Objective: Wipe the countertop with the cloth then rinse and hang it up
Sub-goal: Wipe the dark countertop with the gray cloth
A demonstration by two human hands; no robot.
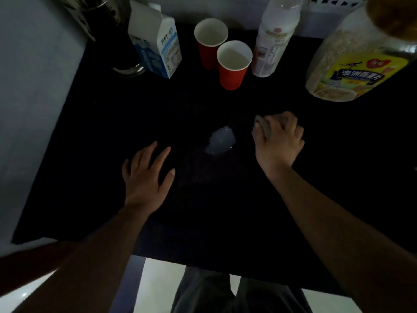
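- Forearms (334, 218) reach over black countertop (90, 154); left hand (146, 175) palm down left of milky spill (221, 141), fingers spread.
- Right hand (278, 141), just right of spill, fingers curled round bunched grey cloth (262, 127).
- Best: press cloth flat, sweep leftward through spill, stopping short of red cups (232, 73) beyond it.

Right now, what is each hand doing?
Left hand: open, fingers spread on the countertop.
Right hand: gripping the cloth.
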